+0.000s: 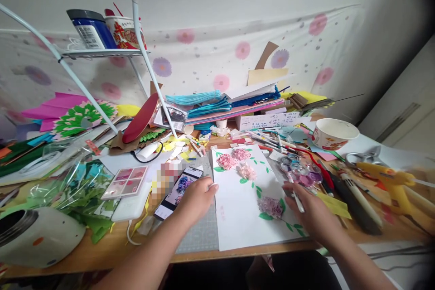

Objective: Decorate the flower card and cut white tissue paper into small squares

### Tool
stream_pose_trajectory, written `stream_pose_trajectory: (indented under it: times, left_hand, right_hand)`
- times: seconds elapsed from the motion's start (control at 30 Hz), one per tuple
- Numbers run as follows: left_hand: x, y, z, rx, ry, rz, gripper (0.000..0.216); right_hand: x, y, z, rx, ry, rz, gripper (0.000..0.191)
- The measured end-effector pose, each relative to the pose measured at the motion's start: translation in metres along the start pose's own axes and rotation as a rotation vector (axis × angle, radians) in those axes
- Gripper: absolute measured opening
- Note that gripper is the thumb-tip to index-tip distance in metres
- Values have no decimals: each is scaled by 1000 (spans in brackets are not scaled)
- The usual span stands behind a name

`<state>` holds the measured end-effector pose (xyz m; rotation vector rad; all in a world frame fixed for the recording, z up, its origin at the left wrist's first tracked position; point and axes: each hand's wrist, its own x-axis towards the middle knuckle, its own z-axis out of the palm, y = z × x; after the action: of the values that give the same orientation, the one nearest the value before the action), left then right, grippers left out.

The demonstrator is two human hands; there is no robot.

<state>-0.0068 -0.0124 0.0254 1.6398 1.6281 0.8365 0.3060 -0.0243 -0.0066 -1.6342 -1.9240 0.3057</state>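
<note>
A white sheet of paper (238, 222) lies in front of me, bearing pink paper flower heads (227, 161), a lilac flower head (271, 206) and green leaves. My left hand (199, 197) is at its left edge, fingers curled and thumb tip pinched on the border. At the right edge, my right hand (309, 206) has its fingers closed around a slim white pen-like stick (297, 198); its exact kind is unclear. Left of the sheet, partly behind my left hand, a phone (181, 188) displays blue and purple flowers. A grey cutting mat (200, 238) shows beneath the sheet.
Round paint pots (295, 165), a yellow glue gun (390, 181), scissors (363, 156) and a paper bowl (335, 133) crowd the right. Leftward are a pink palette (125, 182), a white power bank (131, 206), a large jar (42, 235) and a metal rack (105, 53). Pens and paper scraps lie behind.
</note>
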Motion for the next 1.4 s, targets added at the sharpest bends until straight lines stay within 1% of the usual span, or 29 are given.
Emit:
stream_pose_trajectory:
  times: [0.07, 0.17, 0.23, 0.33, 0.5, 0.57, 0.67, 0.77, 0.83, 0.9, 0.97, 1.07, 1.13, 1.2, 1.33, 1.4]
  left_hand:
    - [13, -2, 5, -78, -23, -107, 22]
    - [21, -2, 9, -207, -36, -211, 25]
    - [22, 0, 9, -293, -35, -247, 27]
    - [24, 3, 9, -398, -27, -280, 25]
    - [27, 2, 12, -480, -27, -308, 21]
    - [27, 2, 13, -482, -15, -303, 20]
    - [26, 1, 14, -482, 39, -270, 20]
    - [24, 0, 13, -528, 83, -230, 18]
    - [22, -1, 12, -588, 93, -210, 24]
    - [20, 1, 10, -658, 78, -192, 36]
    - [18, 4, 9, -725, 37, -167, 44]
    - [12, 12, 6, -791, -46, -125, 43]
    - [9, 15, 4, -805, -77, -99, 41]
    - [8, 16, 3, -796, -50, -75, 39]
    - [13, 15, 1, -778, 82, -33, 36]
    - [15, 17, 2, -811, 68, -18, 35]
  right_hand:
    - [11, 0, 5, 34, 17, 7, 22]
    - [23, 3, 14, 62, 54, 28, 20]
    - [28, 5, 18, 81, 69, 42, 19]
    - [32, 6, 22, 102, 85, 86, 19]
    - [35, 4, 26, 124, 92, 178, 23]
    - [38, 2, 25, 149, 94, 199, 22]
    - [41, -3, 20, 235, 112, 205, 19]
    - [42, -6, 15, 382, 146, 209, 16]
    - [41, -7, 14, 501, 187, 215, 17]
    - [40, -6, 14, 620, 234, 213, 19]
    - [40, -5, 12, 723, 275, 202, 22]
    - [40, -5, 5, 839, 331, 185, 23]
    - [41, -6, -1, 898, 365, 178, 23]
    - [41, -8, -8, 951, 390, 174, 23]
    - [43, -12, -17, 1043, 419, 161, 25]
    - [44, -14, -21, 1079, 431, 154, 27]
